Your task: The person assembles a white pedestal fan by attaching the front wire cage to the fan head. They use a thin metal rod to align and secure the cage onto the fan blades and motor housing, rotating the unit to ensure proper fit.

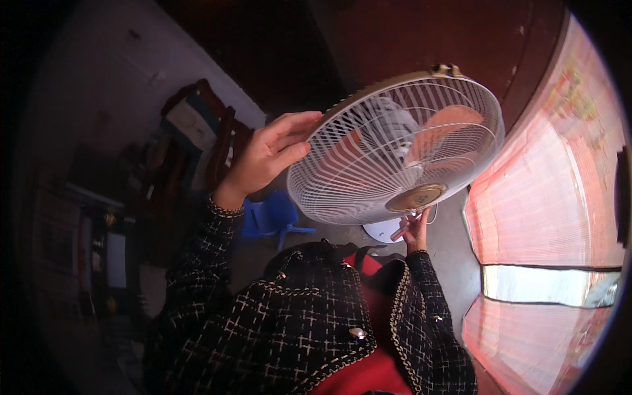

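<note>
A standing electric fan (395,148) fills the middle of the view, tilted, with a pale wire cage, orange blades and a gold-coloured round badge at its front. My left hand (273,158) is at the left rim of the cage, fingers curled against its edge and thumb in front. Below the badge, my right hand (416,234) is raised close under the cage, its fingers bent and partly hidden. A short pinkish shiny piece shows beside those fingers; its kind is unclear. The fan's white round base (384,230) stands on the floor behind that hand.
A blue plastic stool (270,214) is on the floor beyond my left forearm. Wooden furniture with cushions (197,122) lies along the left wall. Pink translucent curtains (533,197) hang at the right, and a dark brown surface (421,33) rises behind the fan.
</note>
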The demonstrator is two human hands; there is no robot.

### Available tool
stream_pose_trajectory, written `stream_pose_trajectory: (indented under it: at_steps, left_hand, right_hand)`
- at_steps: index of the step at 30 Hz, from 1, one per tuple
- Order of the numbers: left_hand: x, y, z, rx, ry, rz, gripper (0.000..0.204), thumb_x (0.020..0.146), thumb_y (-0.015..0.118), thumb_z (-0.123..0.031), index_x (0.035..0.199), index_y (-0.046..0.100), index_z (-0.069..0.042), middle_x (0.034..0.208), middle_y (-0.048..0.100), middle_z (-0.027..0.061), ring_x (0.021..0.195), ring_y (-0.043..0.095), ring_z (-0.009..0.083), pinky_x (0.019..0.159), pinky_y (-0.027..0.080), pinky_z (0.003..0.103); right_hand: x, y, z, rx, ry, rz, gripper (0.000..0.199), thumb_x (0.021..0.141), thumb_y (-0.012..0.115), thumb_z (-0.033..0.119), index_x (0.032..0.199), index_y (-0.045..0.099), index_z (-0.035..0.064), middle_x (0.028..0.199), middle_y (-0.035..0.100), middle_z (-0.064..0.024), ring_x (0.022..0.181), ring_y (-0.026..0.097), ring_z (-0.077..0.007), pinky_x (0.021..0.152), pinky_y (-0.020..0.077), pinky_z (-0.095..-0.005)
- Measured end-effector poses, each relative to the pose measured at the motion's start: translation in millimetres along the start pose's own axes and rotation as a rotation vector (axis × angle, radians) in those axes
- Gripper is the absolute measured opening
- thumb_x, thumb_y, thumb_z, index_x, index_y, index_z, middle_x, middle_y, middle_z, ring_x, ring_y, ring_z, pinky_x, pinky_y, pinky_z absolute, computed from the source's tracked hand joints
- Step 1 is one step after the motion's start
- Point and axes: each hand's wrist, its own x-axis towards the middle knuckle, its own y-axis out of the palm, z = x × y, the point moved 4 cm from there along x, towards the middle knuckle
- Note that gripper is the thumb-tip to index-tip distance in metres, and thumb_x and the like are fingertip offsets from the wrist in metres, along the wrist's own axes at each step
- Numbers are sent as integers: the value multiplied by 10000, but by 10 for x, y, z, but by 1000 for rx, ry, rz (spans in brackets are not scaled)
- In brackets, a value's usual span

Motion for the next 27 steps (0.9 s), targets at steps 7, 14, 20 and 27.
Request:
stream_pose_trajectory:
  at_steps: [7,14,20,27]
  left_hand:
    - [-386,-139,383,-116,-134,-69,452,877,546,9,1323,472,20,1305,541,144,1207,527,224,1048,403,352]
    - [-726,-122,619,172,-141,-211,330,815,658,9,1141,608,2,1204,596,91,1081,602,190,887,533,333]
    - [-745,72,540,418,-5,-257,262,768,667,78,1019,601,43,1044,593,79,938,615,146,744,554,267]
    - [-704,-60,382,386,-134,-132,212,788,635,-36,987,589,24,962,585,66,840,611,132,666,518,242]
  right_hand:
    - [-131,187,46,-27,-9,74,581,820,562,673,1113,502,175,920,572,-34,599,491,-124,484,414,-223]
    - [-233,329,68,-18,4,57,468,849,549,641,851,629,180,679,610,71,524,481,-97,475,392,-225]
    - [32,-158,130,11,-4,91,524,835,564,659,1059,509,189,1000,569,-58,685,498,-143,496,401,-212]
    - [-91,95,56,-52,-19,55,598,855,501,683,1186,490,184,1057,556,-67,720,503,-127,487,404,-212]
